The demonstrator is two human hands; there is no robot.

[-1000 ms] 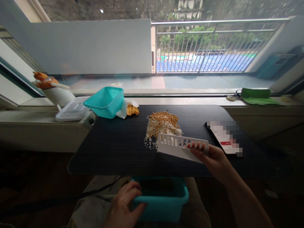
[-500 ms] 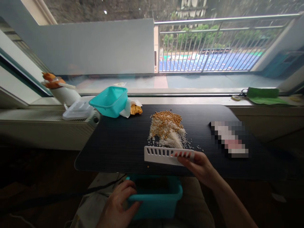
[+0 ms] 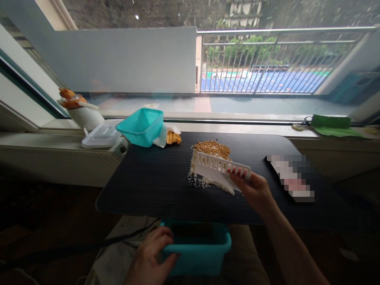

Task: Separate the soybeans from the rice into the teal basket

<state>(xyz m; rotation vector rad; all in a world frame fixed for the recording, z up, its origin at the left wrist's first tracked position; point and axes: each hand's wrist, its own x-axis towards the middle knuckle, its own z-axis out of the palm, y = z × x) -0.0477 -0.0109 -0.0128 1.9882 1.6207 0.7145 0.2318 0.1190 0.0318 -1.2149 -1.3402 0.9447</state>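
My right hand (image 3: 252,186) grips the right end of a white slotted plastic divider (image 3: 212,174), fingers through or behind its slots. The divider stands tilted over a pile on the table, hiding part of it. Behind it are yellow soybeans (image 3: 212,147); rice-like white grains (image 3: 221,187) lie along its near lower edge and to its left. Below the table's front edge, my left hand (image 3: 154,249) is closed on the left rim of a teal plastic bin (image 3: 197,255), thumb outside and fingers over the rim. The bin's inside is dark, its contents unclear.
The dark table (image 3: 142,182) also bears a second teal bin (image 3: 139,126) and a crumpled yellow-and-white packet (image 3: 173,137) at back left. A pixelated flat object (image 3: 289,178) lies at right. A clear plastic lid (image 3: 101,135) rests on the radiator; a green cloth (image 3: 331,120) is on the sill.
My right hand has moved the divider forward and slightly right, from the table's near side onto the pile. White grains now lie at its near edge. My left hand keeps its hold on the bin.
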